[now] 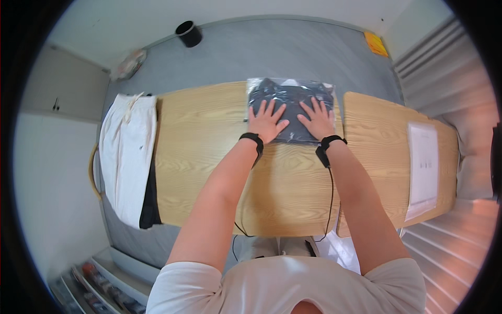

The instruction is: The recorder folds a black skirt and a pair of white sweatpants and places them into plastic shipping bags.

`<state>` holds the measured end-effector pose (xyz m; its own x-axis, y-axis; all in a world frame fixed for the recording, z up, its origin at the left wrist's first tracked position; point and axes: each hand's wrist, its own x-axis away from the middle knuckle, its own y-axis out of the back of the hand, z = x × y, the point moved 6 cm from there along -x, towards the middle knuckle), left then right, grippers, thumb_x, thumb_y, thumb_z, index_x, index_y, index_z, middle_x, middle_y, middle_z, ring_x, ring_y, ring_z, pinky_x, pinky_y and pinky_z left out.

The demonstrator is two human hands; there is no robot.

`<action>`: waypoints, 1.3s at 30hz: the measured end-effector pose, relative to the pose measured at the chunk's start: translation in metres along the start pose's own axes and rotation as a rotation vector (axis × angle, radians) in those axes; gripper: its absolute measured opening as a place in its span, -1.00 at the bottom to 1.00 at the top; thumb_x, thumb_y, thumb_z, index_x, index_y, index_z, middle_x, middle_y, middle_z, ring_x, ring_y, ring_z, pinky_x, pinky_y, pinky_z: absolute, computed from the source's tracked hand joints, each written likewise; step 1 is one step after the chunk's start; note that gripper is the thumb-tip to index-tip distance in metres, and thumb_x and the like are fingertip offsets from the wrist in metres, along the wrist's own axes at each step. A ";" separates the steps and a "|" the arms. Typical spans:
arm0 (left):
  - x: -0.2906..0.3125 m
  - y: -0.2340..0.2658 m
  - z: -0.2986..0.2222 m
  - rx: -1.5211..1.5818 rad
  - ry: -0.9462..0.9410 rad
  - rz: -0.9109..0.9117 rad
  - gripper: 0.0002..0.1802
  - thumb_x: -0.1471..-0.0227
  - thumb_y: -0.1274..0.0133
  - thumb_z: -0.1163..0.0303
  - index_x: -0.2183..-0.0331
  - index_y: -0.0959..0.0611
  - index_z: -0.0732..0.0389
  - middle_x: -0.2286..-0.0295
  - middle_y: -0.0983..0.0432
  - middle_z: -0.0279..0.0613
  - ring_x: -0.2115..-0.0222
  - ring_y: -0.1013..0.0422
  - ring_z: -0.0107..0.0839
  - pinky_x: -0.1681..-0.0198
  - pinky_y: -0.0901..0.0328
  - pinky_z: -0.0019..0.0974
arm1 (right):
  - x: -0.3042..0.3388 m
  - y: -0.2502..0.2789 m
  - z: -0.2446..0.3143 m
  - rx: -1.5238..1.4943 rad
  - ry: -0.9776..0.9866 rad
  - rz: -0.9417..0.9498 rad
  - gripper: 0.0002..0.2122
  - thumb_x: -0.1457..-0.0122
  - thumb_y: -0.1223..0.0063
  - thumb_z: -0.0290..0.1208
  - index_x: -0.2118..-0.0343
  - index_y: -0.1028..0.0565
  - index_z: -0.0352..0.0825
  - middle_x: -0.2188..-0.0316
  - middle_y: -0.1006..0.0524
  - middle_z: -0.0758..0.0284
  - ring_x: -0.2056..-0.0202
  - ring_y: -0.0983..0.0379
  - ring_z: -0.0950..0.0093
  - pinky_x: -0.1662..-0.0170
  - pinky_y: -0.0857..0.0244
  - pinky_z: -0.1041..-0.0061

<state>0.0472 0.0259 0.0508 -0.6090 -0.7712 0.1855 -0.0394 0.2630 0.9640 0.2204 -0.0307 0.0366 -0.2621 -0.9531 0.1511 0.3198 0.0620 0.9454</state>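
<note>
Both hands (293, 121) flat on bagged garment (291, 97)

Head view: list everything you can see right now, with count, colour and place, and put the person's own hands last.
Bagged garment: one, dark, in a clear plastic bag, at the far edge of the table, under both hands.
Table: one, light wood, across the middle.
Second tabletop: one, light wood, butted against the right end.
White garment: one, draped over the table's left end, with a dark garment beneath it.
Flat clear bags: a pale sheet-like stack, on the right tabletop.
Black cup: one, on the grey floor beyond the table.
Orange pad: one, far right corner of the floor.
Wristbands: two, black, one per wrist, the right one wired.
Left hand: flat, fingers spread, on the bag.
Right hand: flat, fingers spread, on the bag.
</note>
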 end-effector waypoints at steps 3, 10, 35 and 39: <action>0.077 0.027 0.013 0.057 -0.174 -0.211 -0.39 -0.10 0.16 0.00 -0.16 -0.20 -0.07 -0.17 -0.04 -0.13 -0.21 0.10 -0.13 -0.15 0.21 0.29 | 0.017 0.013 0.013 0.180 -0.015 -0.147 -0.54 -0.15 0.14 -0.04 -0.14 -0.22 0.12 -0.22 -0.10 0.29 -0.25 0.09 0.23 -0.21 0.26 0.00; 0.282 0.016 0.225 0.019 0.523 -0.279 -0.39 0.00 0.01 0.21 -0.09 -0.28 0.12 -0.08 -0.16 -0.04 -0.15 -0.02 -0.10 -0.13 0.09 0.17 | 0.178 0.003 0.081 -0.278 0.417 -0.162 -0.84 -0.12 0.05 -0.47 0.29 -0.50 -0.40 0.21 -0.48 0.11 0.09 -0.34 0.16 -0.08 -0.05 0.14; 0.442 0.094 0.444 0.406 0.891 -0.689 -0.73 -0.16 0.26 0.30 0.39 -0.44 0.28 0.41 -0.44 0.17 0.33 -0.36 0.11 0.32 -0.25 0.02 | 0.249 0.001 0.188 -0.542 0.151 0.298 -0.81 -0.17 0.03 -0.41 0.27 -0.52 -0.41 0.36 -0.57 0.22 0.30 -0.49 0.43 0.20 -0.32 0.53; 0.483 0.146 0.363 0.630 0.501 -0.865 -0.76 -0.14 0.27 0.37 0.38 -0.43 0.33 0.40 -0.40 0.25 0.34 -0.32 0.18 0.32 -0.22 -0.03 | 0.219 -0.028 0.246 -0.654 0.198 0.457 -0.77 -0.19 0.05 -0.35 0.26 -0.52 -0.43 0.35 -0.56 0.25 0.28 -0.47 0.50 0.20 -0.31 0.55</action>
<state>-0.5407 -0.0977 0.2122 0.1852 -0.9378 -0.2936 -0.7557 -0.3269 0.5675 -0.0701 -0.1689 0.1139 0.1689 -0.9139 0.3691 0.8380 0.3303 0.4343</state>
